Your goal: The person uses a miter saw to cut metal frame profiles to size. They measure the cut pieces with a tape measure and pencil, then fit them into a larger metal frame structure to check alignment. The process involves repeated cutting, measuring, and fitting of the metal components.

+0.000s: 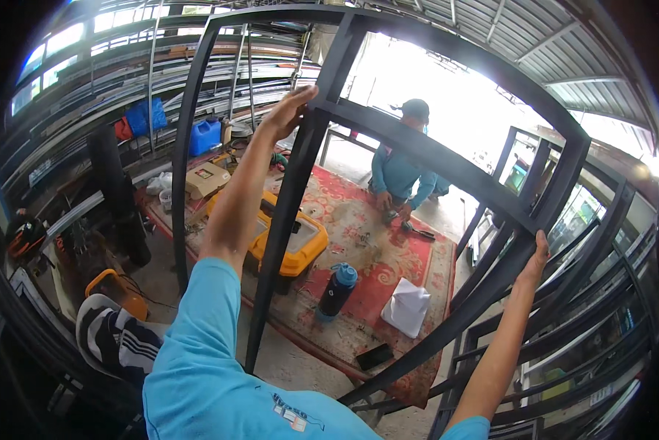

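A large black window or door frame [426,150] stands upright in front of me, with a crossbar between its two side posts. My left hand [289,114] is raised to the left post, by its joint with the crossbar, its fingers closed against the bar. Lower down, my right hand [536,258] is wrapped round the outer edge of the right post, near the crossbar's other end. Part of each hand's grip is hidden by the frame.
Beyond the frame, a co-worker [406,172] crouches on a red patterned carpet [359,290], handling a small tool. An orange-and-black toolbox [307,246], a dark bottle [338,290], a white packet [406,308] and a black phone [374,356] lie there. More black frames [586,279] stand right.
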`<state>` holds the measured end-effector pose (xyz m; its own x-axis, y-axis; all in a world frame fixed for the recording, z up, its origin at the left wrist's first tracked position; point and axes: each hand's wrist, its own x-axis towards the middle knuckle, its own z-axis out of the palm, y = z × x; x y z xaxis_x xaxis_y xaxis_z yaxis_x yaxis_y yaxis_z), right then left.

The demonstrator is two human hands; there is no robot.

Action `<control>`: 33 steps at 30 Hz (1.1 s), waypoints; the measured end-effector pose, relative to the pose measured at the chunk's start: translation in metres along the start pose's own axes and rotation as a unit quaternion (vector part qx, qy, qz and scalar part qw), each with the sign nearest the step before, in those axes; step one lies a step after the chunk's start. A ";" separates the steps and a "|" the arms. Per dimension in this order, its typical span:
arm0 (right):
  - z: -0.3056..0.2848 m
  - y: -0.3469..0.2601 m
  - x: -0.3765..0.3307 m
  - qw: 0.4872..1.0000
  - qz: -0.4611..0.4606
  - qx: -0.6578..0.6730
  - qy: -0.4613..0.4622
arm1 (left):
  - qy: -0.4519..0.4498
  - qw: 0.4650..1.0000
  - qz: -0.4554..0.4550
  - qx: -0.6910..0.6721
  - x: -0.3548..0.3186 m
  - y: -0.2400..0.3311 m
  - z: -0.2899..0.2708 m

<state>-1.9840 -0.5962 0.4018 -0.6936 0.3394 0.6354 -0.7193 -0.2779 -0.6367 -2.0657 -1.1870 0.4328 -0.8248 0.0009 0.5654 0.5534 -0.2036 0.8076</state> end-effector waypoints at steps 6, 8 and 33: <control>-0.044 0.003 0.019 0.998 0.025 -0.048 -0.017 | -0.198 0.978 -0.015 -0.070 0.030 -0.023 -0.010; -0.039 0.006 0.019 0.998 0.018 -0.053 0.004 | -0.221 0.972 -0.013 -0.078 0.038 -0.027 -0.016; -0.042 -0.001 0.016 0.998 -0.001 -0.047 -0.042 | -0.222 0.966 -0.021 -0.127 0.040 -0.044 -0.005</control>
<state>-1.9928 -0.5527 0.3938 -0.6954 0.2623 0.6691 -0.7170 -0.1907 -0.6705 -2.1233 -1.1826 0.4187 -0.6832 0.4229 0.5953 0.4277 -0.4290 0.7957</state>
